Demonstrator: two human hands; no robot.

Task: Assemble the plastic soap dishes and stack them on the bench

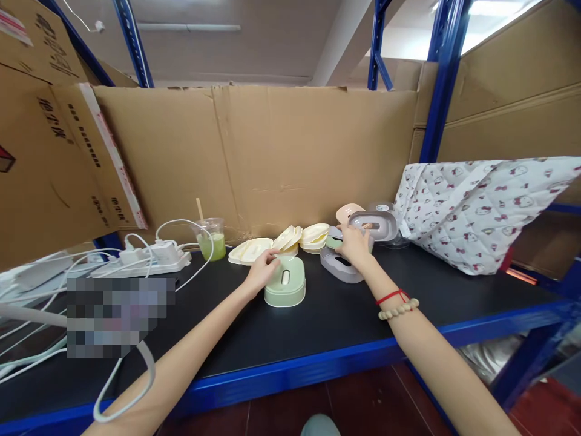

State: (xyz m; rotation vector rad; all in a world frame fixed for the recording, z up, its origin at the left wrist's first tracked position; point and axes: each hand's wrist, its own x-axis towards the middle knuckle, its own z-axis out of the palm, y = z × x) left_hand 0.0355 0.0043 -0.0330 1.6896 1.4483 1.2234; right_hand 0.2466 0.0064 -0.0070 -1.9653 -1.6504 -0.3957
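My left hand (261, 274) lies against the left and back edge of a light green plastic box (285, 290), its fingers curled over the rim. The box stands on the black tabletop and has an oblong slot in its top, like a small tissue box. Further right, my right hand (355, 243) reaches in among grey and green plastic parts with its fingers bent down. Beside its fingertips shows a small green part (333, 243). Under and in front of that hand is a grey slotted part (340, 269). What the fingertips grip is partly hidden.
Cream plastic parts (252, 251) lie along the cardboard back wall. A grey slotted lid (384, 226) and a pink part (348, 213) are at the right, near a patterned bag (472, 212). A drink cup (213, 242) and a power strip (167, 263) with cables stand left.
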